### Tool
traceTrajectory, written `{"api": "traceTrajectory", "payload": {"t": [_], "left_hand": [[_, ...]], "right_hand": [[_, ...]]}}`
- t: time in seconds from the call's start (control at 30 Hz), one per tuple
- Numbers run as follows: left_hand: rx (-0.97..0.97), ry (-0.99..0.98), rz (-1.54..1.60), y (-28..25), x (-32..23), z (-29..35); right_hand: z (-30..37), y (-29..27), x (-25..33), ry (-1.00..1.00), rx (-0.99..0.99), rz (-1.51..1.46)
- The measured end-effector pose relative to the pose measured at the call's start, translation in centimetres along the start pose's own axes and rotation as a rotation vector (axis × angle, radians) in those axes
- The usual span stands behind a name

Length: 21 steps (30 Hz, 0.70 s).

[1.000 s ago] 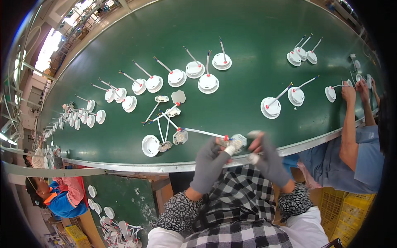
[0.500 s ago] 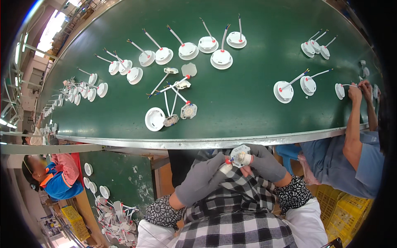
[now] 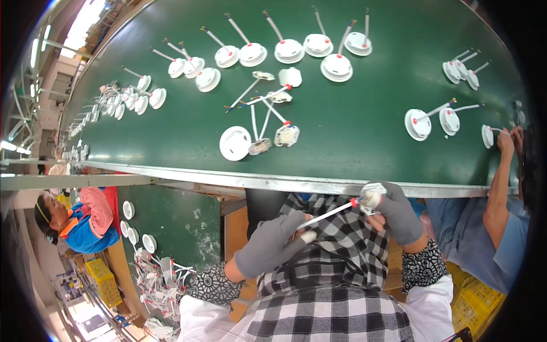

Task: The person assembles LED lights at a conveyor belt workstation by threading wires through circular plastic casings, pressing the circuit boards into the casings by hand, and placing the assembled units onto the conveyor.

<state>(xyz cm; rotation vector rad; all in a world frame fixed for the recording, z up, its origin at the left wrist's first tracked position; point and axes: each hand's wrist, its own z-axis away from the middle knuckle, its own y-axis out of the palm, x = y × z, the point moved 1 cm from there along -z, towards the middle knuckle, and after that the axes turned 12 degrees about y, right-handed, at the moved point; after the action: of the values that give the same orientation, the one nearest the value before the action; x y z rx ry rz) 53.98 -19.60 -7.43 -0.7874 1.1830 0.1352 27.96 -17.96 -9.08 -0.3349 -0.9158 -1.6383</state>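
Observation:
My left hand (image 3: 270,245), in a grey glove with bare fingertips, pinches a white cable (image 3: 331,215) over my lap. The cable runs up to a red collar (image 3: 354,202) beside a pale lamp board (image 3: 373,190). That board sits in the fingers of my gloved right hand (image 3: 399,215), which partly cover it. On the green table ahead lie several loose boards with cables, such as an octagonal lamp board (image 3: 286,135), near a white round housing (image 3: 235,143).
The table's metal edge (image 3: 319,184) runs in front of me. Several white lamps (image 3: 336,69) with upright cables stand farther back. A co-worker's hand (image 3: 504,139) is at the right. At left, a side table (image 3: 188,228) holds heaped lamp parts (image 3: 162,279); a person (image 3: 91,222) sits beyond.
My hands have moved apart, with the cable now stretched between them. The right hand has gone up and right with the board. The whole view has shifted slightly.

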Motion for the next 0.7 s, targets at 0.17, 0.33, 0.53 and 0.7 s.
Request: {"api": "traceTrajectory", "payload": {"t": [0.17,0.33,0.53,0.7], "left_hand": [[-0.195,0.001,-0.317,-0.6,1.1,2.3],[-0.165,-0.046,-0.276,-1.4,0.3,1.8],[-0.235,-0.081,-0.351,-1.8,0.8,3.1],[-0.126,0.13,-0.325,-0.8,1.7,3.6]], "right_hand": [[-0.9,-1.3,-1.0,-0.055,0.019,-0.027],[-1.2,-0.8,-0.6,-0.117,0.011,-0.03],[-0.9,1.0,0.7,-0.11,0.005,0.143],[0.1,-0.4,0.2,-0.093,-0.155,0.091]]}}
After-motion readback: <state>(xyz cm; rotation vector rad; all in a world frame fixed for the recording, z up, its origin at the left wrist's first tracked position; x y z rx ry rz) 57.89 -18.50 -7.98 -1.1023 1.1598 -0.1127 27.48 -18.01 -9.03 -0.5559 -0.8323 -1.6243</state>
